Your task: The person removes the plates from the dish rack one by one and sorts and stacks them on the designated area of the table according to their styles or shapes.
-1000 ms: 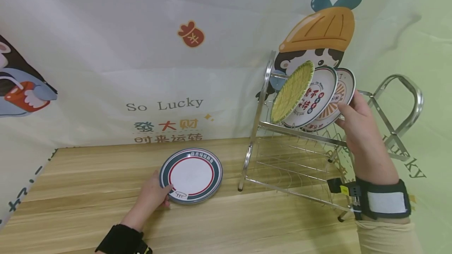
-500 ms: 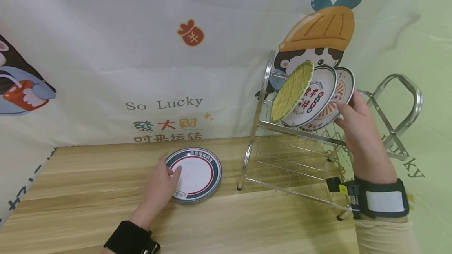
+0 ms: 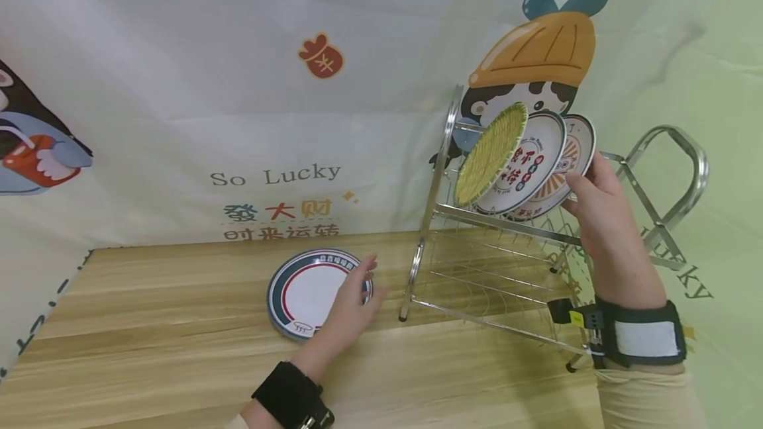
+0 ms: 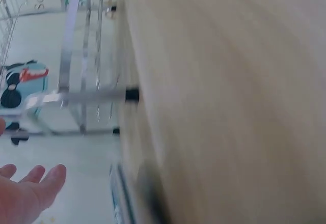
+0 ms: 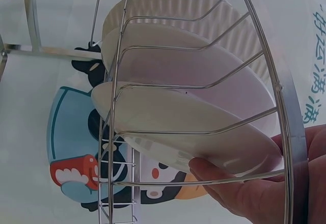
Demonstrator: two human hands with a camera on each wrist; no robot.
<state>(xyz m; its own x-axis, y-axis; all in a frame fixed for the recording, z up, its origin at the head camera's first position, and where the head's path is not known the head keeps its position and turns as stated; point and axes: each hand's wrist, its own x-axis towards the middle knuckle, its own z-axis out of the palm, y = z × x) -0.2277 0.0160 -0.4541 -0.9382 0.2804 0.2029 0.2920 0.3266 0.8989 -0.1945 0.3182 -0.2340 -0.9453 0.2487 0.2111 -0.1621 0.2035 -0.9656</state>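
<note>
1. The left hand, fingers straight and loose, lies over the right edge of the ringed plate flat on the desk
2. The right hand pinches the rearmost plate standing in the dish rack

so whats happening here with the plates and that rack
A person is working with plates at a metal dish rack on a wooden table. Their right hand holds the rim of the nearest of three plates standing in the rack's upper tier. Their left hand, fingers straight, reaches over a teal-and-red-rimmed plate lying flat on the table beside the rack.
</note>
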